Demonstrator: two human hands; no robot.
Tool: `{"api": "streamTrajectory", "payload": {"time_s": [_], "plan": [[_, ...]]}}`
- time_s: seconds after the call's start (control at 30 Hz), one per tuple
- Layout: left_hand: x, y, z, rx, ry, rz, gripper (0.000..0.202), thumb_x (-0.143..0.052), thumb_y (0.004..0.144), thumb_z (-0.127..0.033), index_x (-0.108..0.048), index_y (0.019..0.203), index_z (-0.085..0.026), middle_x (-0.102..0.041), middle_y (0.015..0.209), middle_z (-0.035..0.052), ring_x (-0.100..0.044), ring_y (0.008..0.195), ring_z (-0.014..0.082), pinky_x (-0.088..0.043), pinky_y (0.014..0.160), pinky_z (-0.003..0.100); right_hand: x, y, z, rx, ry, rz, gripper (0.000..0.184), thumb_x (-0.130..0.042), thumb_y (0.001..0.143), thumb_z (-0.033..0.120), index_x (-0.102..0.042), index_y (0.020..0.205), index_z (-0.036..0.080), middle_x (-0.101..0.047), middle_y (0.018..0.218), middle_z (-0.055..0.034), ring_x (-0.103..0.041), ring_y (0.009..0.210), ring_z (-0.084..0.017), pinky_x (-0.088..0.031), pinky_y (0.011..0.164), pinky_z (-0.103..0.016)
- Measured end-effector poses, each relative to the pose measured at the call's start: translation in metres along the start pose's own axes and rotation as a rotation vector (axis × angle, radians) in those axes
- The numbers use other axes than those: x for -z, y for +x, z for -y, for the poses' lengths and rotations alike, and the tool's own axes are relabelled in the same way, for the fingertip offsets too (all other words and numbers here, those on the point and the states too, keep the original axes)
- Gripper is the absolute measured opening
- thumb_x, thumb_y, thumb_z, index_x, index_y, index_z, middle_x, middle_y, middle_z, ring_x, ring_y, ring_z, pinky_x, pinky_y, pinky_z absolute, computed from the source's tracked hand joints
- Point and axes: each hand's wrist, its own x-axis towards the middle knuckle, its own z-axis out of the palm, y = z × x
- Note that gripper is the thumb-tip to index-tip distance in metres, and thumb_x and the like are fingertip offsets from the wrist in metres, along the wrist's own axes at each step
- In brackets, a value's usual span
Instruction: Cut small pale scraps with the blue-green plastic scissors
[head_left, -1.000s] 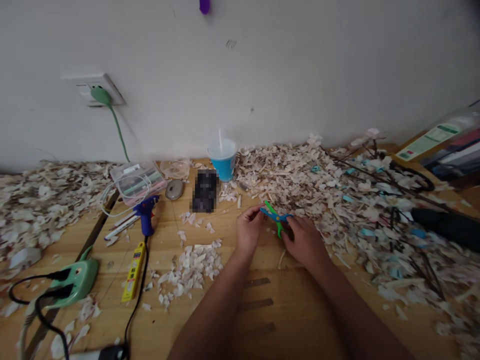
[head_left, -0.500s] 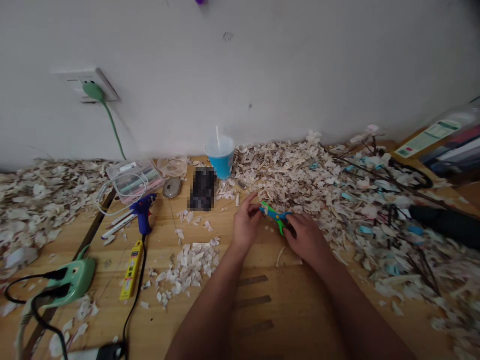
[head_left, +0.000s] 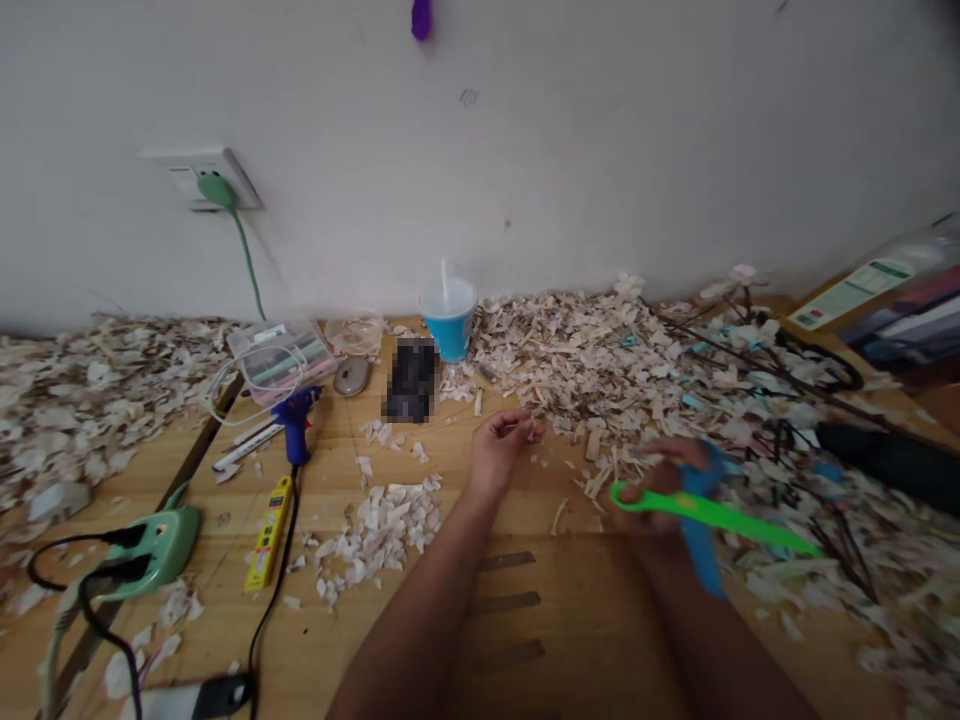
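View from above a wooden table (head_left: 525,620) set against a pale wall. The right hand (head_left: 660,490) is closed around a pair of small plastic scissors (head_left: 705,520), held just above the table at centre right; the green and blue parts are smeared by motion, so the exact finger placement cannot be told. The left hand (head_left: 499,450) lies at the centre of the table, fingers loosely curled with thumb and fingertips pinched together; whether a small scrap sits between them is too fine to tell.

The scissors appear light and rigid, with smooth moulded plastic handles and slim blades; in judgement they are best held at the handle loops, where the grip is secure, and not by the narrow blade end, which would slip.

A broad drift of pale shavings (head_left: 637,370) covers the far right of the table: thin, curled, dry flakes, evidently weightless and brittle, mixed with dark twigs. A smaller heap of white flakes (head_left: 390,525) lies near left of the left hand.

Far centre stands a blue cup (head_left: 448,320) with a straw, close to the wall. To the left are a blue glue gun (head_left: 296,425), a yellow utility knife (head_left: 271,520) with a flat slender body, and a green power strip (head_left: 154,545) with black cables.
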Motion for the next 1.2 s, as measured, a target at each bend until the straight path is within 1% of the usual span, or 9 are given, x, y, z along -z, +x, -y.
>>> {"api": "streamTrajectory", "payload": {"time_s": [0.07,0.13,0.33,0.43,0.6,0.73,0.87,1.0,1.2], "plan": [[-0.001,-0.002,-0.002,0.018,-0.084,-0.029,0.033,-0.087,0.057,-0.029,-0.069,0.080,-0.014,-0.072,0.077,0.0041,-0.069,0.078,0.0169,-0.051,0.080,0.031,-0.004,0.003,0.008,0.030,0.071,-0.059,0.044,-0.051,0.086,0.037,-0.048,0.126,0.020,-0.055,0.118,-0.0169,-0.052,0.112,-0.036,-0.046,0.089,-0.051],[-0.001,-0.003,-0.004,0.019,-0.144,-0.034,0.034,-0.087,0.056,-0.029,-0.069,0.080,-0.014,-0.073,0.080,0.0043,-0.069,0.081,0.0176,-0.052,0.079,0.031,-0.008,0.008,0.014,0.065,0.106,-0.052,0.050,-0.053,0.084,0.032,-0.043,0.131,0.018,-0.054,0.122,-0.0175,-0.052,0.115,-0.033,-0.046,0.094,-0.049],[0.000,-0.002,-0.004,-0.043,-0.198,-0.097,0.034,-0.086,0.058,-0.031,-0.068,0.083,-0.016,-0.067,0.070,-0.0028,-0.059,0.060,0.0070,-0.044,0.061,0.020,-0.014,0.014,0.019,0.056,0.045,0.072,0.041,-0.054,0.082,0.027,-0.048,0.121,0.016,-0.058,0.113,-0.0163,-0.055,0.106,-0.031,-0.047,0.091,-0.045],[0.000,-0.002,-0.004,-0.066,-0.238,-0.091,0.035,-0.087,0.058,-0.028,-0.067,0.084,-0.016,-0.067,0.071,-0.0028,-0.060,0.063,0.0070,-0.045,0.065,0.020,-0.012,0.014,0.020,0.078,0.001,0.119,0.036,-0.054,0.081,0.026,-0.050,0.115,0.018,-0.060,0.109,-0.0146,-0.056,0.103,-0.030,-0.046,0.088,-0.044],[-0.003,-0.004,-0.007,-0.065,-0.292,-0.034,0.040,-0.088,0.057,-0.026,-0.067,0.090,-0.018,-0.067,0.075,-0.0023,-0.063,0.072,0.0093,-0.048,0.075,0.023,-0.015,0.013,0.018,0.069,-0.038,0.126,0.034,-0.054,0.081,0.026,-0.051,0.113,0.018,-0.061,0.104,-0.0133,-0.057,0.099,-0.030,-0.046,0.085,-0.043],[-0.005,-0.005,-0.004,-0.026,-0.273,0.003,0.043,-0.089,0.055,-0.025,-0.069,0.093,-0.019,-0.069,0.082,-0.0002,-0.064,0.076,0.0101,-0.048,0.078,0.023,-0.016,0.013,0.015,0.049,-0.039,0.097,0.035,-0.053,0.082,0.027,-0.052,0.115,0.018,-0.062,0.106,-0.0144,-0.057,0.100,-0.030,-0.046,0.086,-0.043],[-0.005,-0.005,-0.001,0.008,-0.246,0.029,0.038,-0.089,0.057,-0.029,-0.068,0.087,-0.018,-0.071,0.086,0.0016,-0.065,0.078,0.0118,-0.049,0.079,0.025,-0.014,0.015,0.016,0.034,-0.034,0.133,0.029,-0.053,0.081,0.026,-0.055,0.109,0.018,-0.063,0.098,-0.0116,-0.058,0.093,-0.028,-0.046,0.081,-0.040],[-0.005,-0.004,0.001,-0.015,-0.216,0.031,0.039,-0.089,0.054,-0.027,-0.068,0.085,-0.017,-0.071,0.086,0.0027,-0.065,0.078,0.0124,-0.049,0.080,0.026,-0.011,0.016,0.017,0.029,-0.018,0.153,0.027,-0.054,0.081,0.027,-0.055,0.107,0.019,-0.063,0.095,-0.0095,-0.059,0.090,-0.026,-0.045,0.079,-0.038],[-0.001,0.001,0.005,-0.088,-0.094,0.050,0.039,-0.087,0.057,-0.027,-0.067,0.089,-0.017,-0.070,0.085,0.0015,-0.063,0.074,0.0116,-0.048,0.074,0.025,-0.009,0.015,0.015,0.036,0.004,0.164,0.030,-0.053,0.081,0.025,-0.056,0.110,0.019,-0.064,0.099,-0.0107,-0.060,0.091,-0.027,-0.046,0.080,-0.039]]}}
